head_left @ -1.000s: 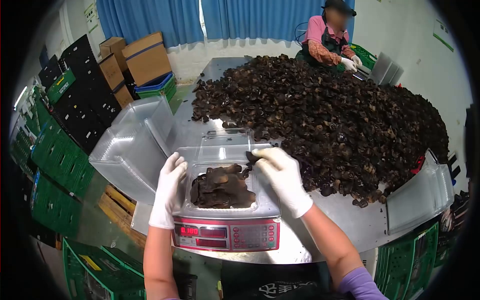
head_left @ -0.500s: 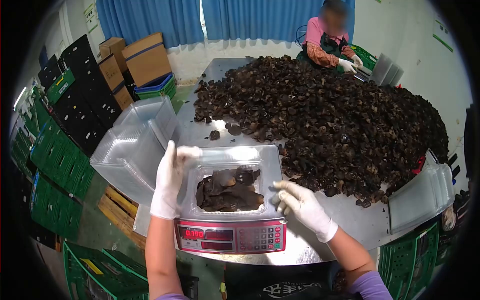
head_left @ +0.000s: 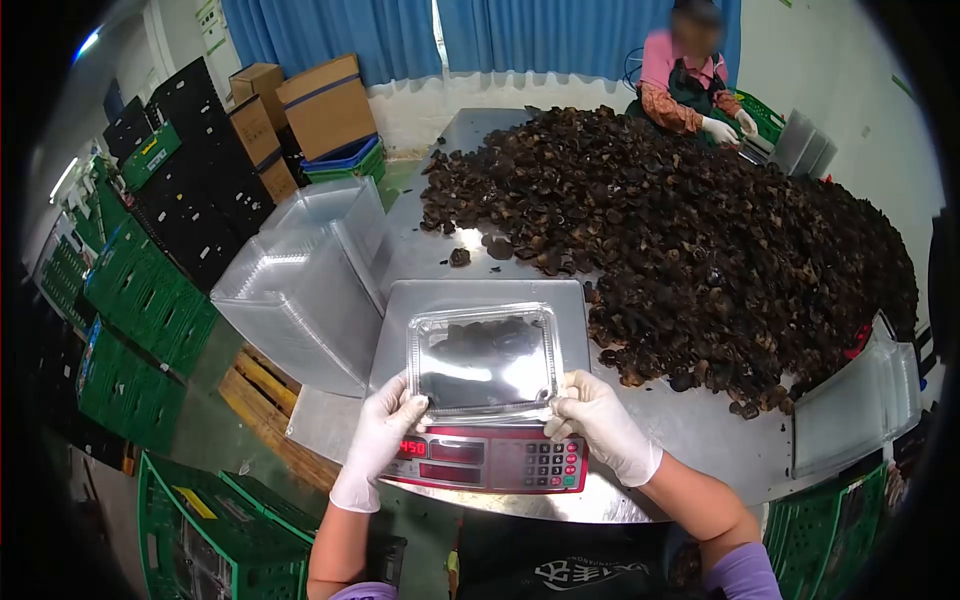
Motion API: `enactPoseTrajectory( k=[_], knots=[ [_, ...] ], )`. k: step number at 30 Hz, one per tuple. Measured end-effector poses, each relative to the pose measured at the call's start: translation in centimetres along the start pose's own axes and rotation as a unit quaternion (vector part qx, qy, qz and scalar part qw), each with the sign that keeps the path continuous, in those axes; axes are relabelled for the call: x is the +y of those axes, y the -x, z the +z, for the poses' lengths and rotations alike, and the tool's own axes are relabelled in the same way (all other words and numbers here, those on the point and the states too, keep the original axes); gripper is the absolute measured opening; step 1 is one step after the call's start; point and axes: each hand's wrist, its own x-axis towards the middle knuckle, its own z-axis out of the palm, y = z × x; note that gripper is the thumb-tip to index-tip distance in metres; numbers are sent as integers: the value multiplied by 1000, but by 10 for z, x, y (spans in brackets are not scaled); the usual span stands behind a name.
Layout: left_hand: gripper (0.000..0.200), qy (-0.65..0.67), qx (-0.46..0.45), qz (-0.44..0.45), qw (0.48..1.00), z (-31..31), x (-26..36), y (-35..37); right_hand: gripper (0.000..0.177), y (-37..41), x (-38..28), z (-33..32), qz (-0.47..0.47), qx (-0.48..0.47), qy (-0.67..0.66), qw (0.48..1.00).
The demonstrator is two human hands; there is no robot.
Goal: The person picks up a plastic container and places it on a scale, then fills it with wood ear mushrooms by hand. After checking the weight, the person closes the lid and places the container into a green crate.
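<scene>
My left hand (head_left: 388,425), in a white glove, pinches the near left corner of a clear plastic box (head_left: 484,408). At its near right corner, my gloved right hand (head_left: 600,422) grips the rim with bent fingers. Glare lies across the clear top, and dark wood ear mushrooms (head_left: 490,335) show through it. The box overlaps the metal plate of a red-framed weighing scale (head_left: 480,460). Red digits ending in 450 glow beside my left hand.
A large heap of wood ear mushrooms (head_left: 690,240) covers much of the metal table (head_left: 700,450). Stacked clear containers (head_left: 300,290) stand left, more clear plastic sheets or lids (head_left: 855,405) right. Across the heap, a person (head_left: 685,85) works with gloved hands. Green crates (head_left: 215,540) flank the table.
A clear cover now lies over the box of mushrooms. Both hands have come in to its near corners and closed on them. The view has shifted slightly, and the scale digits differ.
</scene>
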Motion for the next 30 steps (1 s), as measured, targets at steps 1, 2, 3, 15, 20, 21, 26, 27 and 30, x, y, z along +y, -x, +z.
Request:
enactPoseTrajectory(
  k=[1,2,3,15,20,21,26,27,30],
  knots=[
    [45,0,1,2,1000,-1,-2,6,19,5,4,-2,-48,-1,-6,999],
    [48,4,-26,27,999,-3,-3,12,18,10,7,-5,-94,-2,-13,995],
    [52,8,-53,52,997,-4,-5,19,15,16,7,-7,-98,2,-6,995],
    [53,62,145,96,983,8,-8,97,33,50,22,29,-154,-89,65,982],
    [50,84,214,203,952,-22,12,156,43,48,30,63,-247,-255,147,923],
    [49,48,268,210,939,-35,25,178,45,57,26,73,-242,-257,128,927],
    [44,-30,574,302,761,-115,54,311,30,44,38,75,-139,-240,166,946],
    [41,-53,635,317,703,-133,57,340,25,46,36,79,-131,-249,167,945],
    [35,-126,741,306,585,-189,42,436,19,27,53,74,-132,-256,220,932]
  ],
)
